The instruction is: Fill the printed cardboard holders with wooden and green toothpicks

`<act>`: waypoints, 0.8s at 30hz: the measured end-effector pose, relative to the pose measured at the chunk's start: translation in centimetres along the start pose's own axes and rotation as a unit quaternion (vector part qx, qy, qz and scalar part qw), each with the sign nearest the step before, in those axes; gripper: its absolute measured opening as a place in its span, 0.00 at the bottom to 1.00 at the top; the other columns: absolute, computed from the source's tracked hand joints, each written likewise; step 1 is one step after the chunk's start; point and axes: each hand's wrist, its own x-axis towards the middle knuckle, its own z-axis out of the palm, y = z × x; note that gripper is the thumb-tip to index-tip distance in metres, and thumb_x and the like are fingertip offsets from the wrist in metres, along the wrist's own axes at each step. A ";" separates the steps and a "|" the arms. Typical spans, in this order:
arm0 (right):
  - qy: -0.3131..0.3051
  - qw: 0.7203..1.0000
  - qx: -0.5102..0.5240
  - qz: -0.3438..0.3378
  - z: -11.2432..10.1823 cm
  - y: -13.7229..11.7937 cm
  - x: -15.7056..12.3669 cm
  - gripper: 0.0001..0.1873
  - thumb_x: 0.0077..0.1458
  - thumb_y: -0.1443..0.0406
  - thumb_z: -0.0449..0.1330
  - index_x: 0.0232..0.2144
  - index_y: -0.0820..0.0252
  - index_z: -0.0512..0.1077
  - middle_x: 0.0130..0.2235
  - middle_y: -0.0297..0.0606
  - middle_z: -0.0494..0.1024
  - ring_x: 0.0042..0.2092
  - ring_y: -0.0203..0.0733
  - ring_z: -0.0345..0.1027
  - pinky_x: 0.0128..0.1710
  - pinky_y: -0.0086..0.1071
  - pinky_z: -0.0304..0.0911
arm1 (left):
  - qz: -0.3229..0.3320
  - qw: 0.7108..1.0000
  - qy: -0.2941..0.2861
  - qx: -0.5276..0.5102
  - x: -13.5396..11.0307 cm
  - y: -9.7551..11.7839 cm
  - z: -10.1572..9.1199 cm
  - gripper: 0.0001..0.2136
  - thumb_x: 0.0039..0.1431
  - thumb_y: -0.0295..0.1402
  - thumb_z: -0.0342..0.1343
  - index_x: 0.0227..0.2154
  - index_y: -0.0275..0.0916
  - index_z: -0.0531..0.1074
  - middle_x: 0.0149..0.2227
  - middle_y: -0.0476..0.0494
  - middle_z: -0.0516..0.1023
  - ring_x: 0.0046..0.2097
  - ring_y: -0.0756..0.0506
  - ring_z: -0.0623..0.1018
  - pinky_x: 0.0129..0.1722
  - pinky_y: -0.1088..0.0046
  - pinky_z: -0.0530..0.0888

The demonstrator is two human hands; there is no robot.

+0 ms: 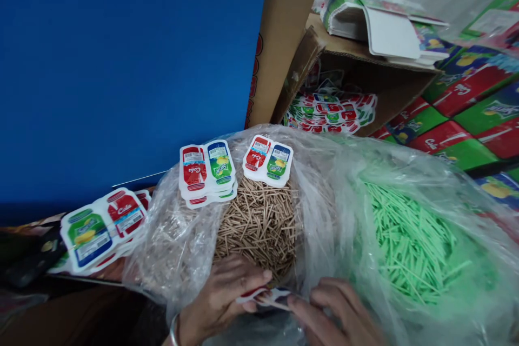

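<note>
My left hand (221, 297) and my right hand (332, 311) meet at the bottom of the view, both pinching one small red, white and blue can-shaped card packet (265, 295); a thin stick seems to poke out of it. Just beyond my hands lies a clear plastic bag (324, 173) full of brown toothpicks (259, 221). Two stacks of the same printed cards, one (207, 172) and another (267, 160), rest on the bag's far rim. A third stack (101, 227) lies to the left.
A second clear bag holds green toothpicks (409, 243) on the right. Behind stand a cardboard box (365, 81) with more printed cards inside, folded sheets (377, 16) on top, printed cartons (466, 113) at right and a blue wall (121, 65) at left.
</note>
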 end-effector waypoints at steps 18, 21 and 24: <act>0.122 0.989 0.026 0.083 4.3 -2.1 0.4 0.16 0.61 0.57 0.48 0.33 0.56 0.73 0.38 0.42 0.78 0.43 0.43 0.71 0.40 0.34 0.70 | -0.062 0.997 0.038 0.036 -0.4 -0.5 1.3 0.17 0.63 0.37 0.46 0.54 0.45 0.66 0.44 0.44 0.80 0.43 0.48 0.79 0.44 0.78 0.73; 0.085 0.988 0.077 0.100 3.3 -1.3 -0.3 0.15 0.61 0.58 0.48 0.40 0.57 0.70 0.43 0.44 0.76 0.46 0.42 0.71 0.43 0.31 0.69 | -0.088 0.992 0.081 0.033 -1.1 -1.1 1.7 0.16 0.62 0.36 0.49 0.52 0.48 0.68 0.44 0.47 0.80 0.44 0.47 0.79 0.44 0.78 0.74; 0.104 0.971 0.112 0.185 2.8 -0.7 -1.3 0.14 0.59 0.59 0.52 0.45 0.59 0.67 0.42 0.44 0.76 0.43 0.40 0.72 0.41 0.28 0.69 | -0.168 0.977 0.131 -0.007 -1.6 -1.2 2.2 0.15 0.63 0.38 0.46 0.49 0.47 0.72 0.43 0.46 0.81 0.43 0.45 0.79 0.43 0.74 0.76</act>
